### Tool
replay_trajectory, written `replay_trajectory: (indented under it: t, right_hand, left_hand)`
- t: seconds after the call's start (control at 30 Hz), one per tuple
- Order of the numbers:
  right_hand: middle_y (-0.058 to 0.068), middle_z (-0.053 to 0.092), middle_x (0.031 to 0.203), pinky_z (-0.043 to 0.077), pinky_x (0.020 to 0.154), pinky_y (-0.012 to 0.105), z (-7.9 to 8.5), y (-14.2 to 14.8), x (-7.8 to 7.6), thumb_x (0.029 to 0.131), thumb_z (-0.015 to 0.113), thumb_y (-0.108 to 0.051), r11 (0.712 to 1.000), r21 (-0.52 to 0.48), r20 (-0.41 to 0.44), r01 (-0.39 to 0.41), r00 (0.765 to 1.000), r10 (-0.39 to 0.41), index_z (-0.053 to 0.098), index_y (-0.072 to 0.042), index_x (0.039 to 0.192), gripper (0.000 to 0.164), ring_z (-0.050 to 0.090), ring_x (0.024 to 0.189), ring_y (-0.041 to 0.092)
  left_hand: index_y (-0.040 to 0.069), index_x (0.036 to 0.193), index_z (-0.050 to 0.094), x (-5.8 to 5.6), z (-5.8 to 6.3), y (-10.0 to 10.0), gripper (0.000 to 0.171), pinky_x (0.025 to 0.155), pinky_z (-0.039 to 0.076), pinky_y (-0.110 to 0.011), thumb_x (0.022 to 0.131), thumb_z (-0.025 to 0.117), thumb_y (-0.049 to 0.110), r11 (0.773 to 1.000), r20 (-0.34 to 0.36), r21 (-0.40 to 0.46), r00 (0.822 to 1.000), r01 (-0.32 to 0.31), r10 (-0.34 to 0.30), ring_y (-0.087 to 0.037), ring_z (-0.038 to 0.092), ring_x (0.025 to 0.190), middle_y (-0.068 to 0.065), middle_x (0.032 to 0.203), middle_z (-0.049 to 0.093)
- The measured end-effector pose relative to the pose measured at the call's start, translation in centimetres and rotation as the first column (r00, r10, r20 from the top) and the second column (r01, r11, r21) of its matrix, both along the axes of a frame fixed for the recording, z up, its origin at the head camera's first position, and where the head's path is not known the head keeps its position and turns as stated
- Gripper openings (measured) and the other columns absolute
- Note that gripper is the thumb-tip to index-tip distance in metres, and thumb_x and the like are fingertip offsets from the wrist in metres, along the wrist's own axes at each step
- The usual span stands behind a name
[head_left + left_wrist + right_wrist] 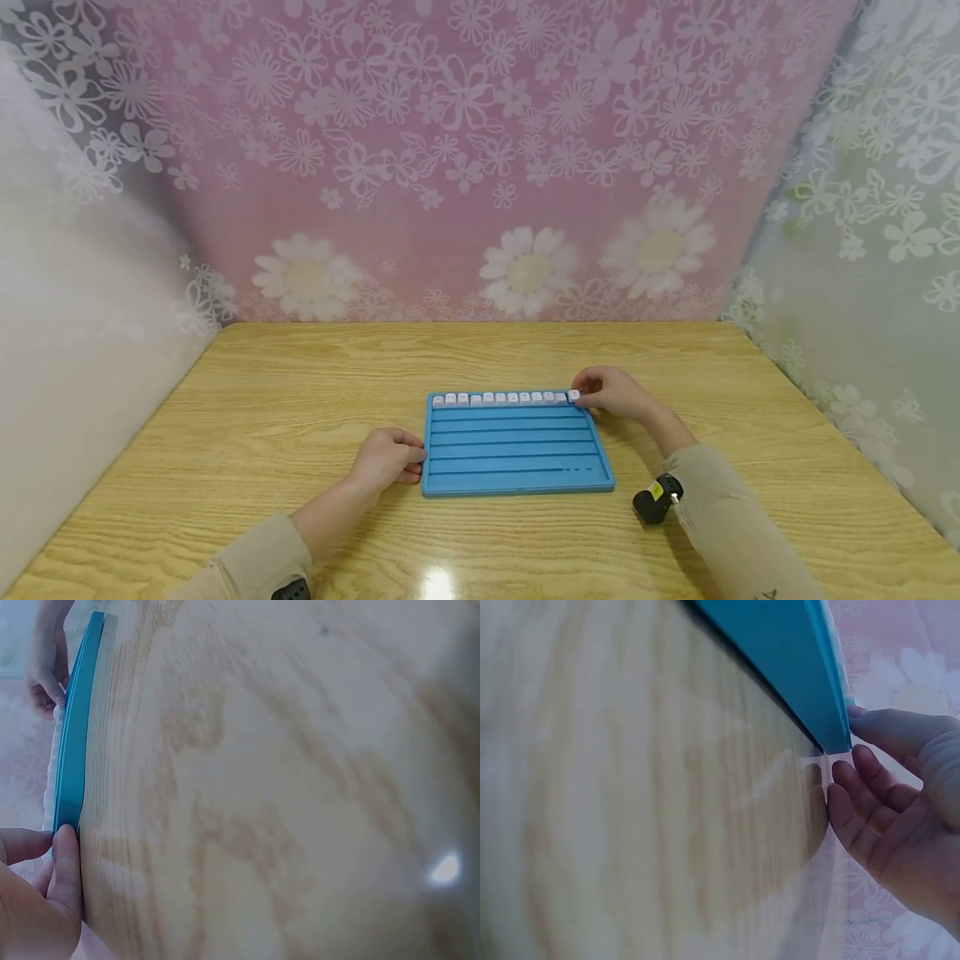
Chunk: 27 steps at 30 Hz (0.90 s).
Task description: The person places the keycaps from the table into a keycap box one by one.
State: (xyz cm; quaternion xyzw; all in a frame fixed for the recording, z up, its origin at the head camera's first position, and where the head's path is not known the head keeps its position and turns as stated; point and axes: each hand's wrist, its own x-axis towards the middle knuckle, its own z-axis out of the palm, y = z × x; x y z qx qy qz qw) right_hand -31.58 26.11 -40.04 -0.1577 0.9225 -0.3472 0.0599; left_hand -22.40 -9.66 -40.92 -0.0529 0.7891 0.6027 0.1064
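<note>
A blue keycap tray (517,450) with ridged rows lies on the table. Along its far row stands a line of white keycaps (500,399). At the tray's left side my left hand (384,458) grips the edge; the left wrist view shows thumb and fingers on either side of the blue rim (73,780). My right hand (617,392) is at the far right corner, where thumb and index finger pinch a white keycap (574,396) at the row's end. From the right wrist, the thumb (900,729) meets the tray's top edge, while the tray hides most of that keycap.
The wooden table (300,375) extends around the tray on all sides. Behind it hangs a pink floral curtain (420,183), with pale cloth at left and right. A black wrist camera (654,500) sticks out from the right sleeve, close above the table.
</note>
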Motion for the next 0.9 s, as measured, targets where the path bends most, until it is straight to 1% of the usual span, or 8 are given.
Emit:
replay_trajectory:
  t: [0.33,0.7,0.9]
  right_hand:
    - [0.005,0.053,0.083,0.043,0.061,0.030,0.28,-0.22,0.09,0.082,0.067,-0.006,1.000,0.014,0.001,-0.006,1.000,0.006,0.062,-0.002,0.096,0.016,0.047,0.075,0.020]
    - [0.005,0.051,0.083,0.040,0.062,0.030,0.36,-0.26,0.12,0.082,0.068,-0.007,1.000,0.011,0.019,-0.009,1.000,0.008,0.061,-0.003,0.096,0.015,0.045,0.078,0.020]
    - [0.005,0.050,0.082,0.041,0.060,0.030,0.37,-0.18,0.10,0.083,0.068,-0.008,1.000,0.004,0.024,-0.012,1.000,0.011,0.061,-0.002,0.097,0.017,0.046,0.074,0.020]
  left_hand:
    - [-0.010,0.093,0.061,0.01,0.02,0.00,0.012,0.055,0.055,-0.029,0.084,0.060,-0.003,1.000,0.003,-0.005,1.000,-0.003,0.003,-0.015,0.057,0.057,-0.012,0.072,0.059]
    - [-0.010,0.092,0.061,0.10,0.21,0.07,0.011,0.055,0.055,-0.029,0.084,0.060,-0.003,1.000,0.000,0.000,1.000,0.000,0.000,-0.015,0.057,0.057,-0.012,0.072,0.059]
    - [-0.010,0.093,0.061,0.10,0.20,0.00,0.012,0.055,0.055,-0.029,0.084,0.059,-0.003,1.000,-0.002,-0.001,1.000,0.000,0.000,-0.015,0.057,0.057,-0.013,0.072,0.059]
